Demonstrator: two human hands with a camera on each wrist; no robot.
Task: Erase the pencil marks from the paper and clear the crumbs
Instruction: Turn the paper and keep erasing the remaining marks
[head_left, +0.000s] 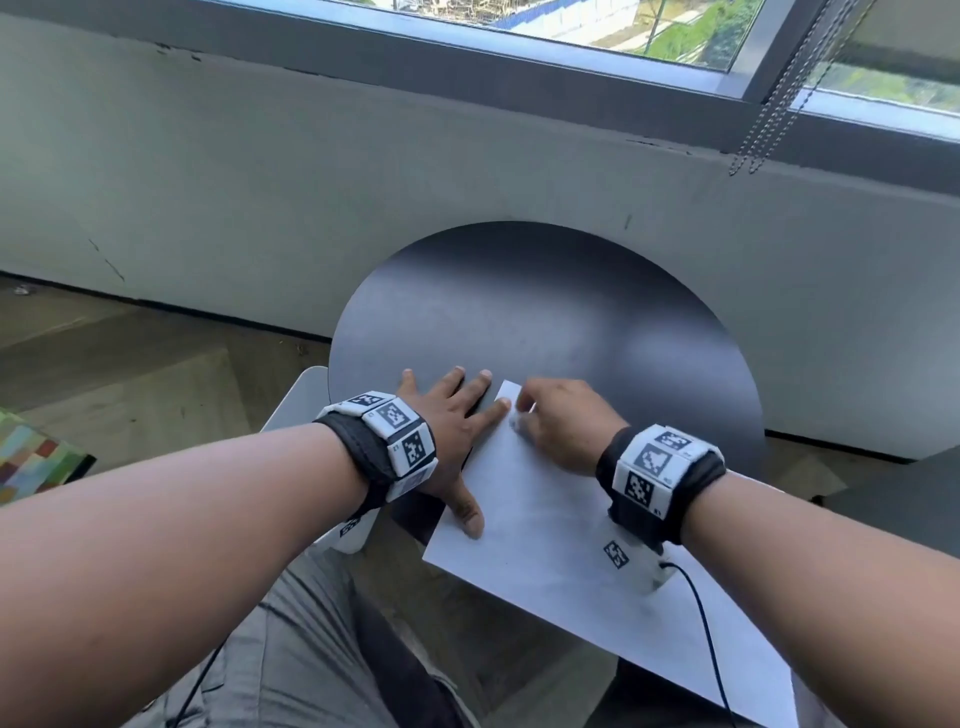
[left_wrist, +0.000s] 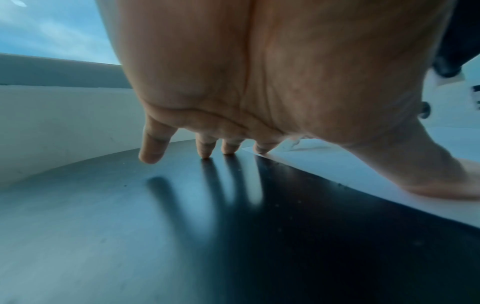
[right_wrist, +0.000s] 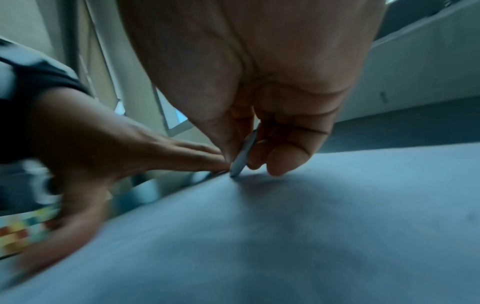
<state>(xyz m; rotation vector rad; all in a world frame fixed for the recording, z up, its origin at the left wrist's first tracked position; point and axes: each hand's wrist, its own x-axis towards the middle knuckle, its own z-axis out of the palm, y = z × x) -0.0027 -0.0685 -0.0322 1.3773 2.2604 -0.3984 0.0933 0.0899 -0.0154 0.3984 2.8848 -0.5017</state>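
A white sheet of paper (head_left: 545, 519) lies slantwise on the round black table (head_left: 545, 312) and overhangs its near edge. My left hand (head_left: 447, 421) lies flat with the fingers spread. Its index finger and thumb press the sheet's left edge, and the other fingers rest on the table. My right hand (head_left: 561, 421) pinches a thin pale eraser (right_wrist: 242, 154) between thumb and fingers, with the tip touching the paper near its far corner. In the left wrist view, faint pencil lines (left_wrist: 302, 144) show on the paper (left_wrist: 363, 168) beyond my fingertips, and small specks (left_wrist: 340, 185) lie along the sheet's edge.
A white seat (head_left: 301, 395) stands against the table's left side, and a colourful patterned object (head_left: 31, 457) lies on the floor at far left. A grey wall under a window runs behind the table. A black cable (head_left: 701, 613) trails from my right wrist over the paper.
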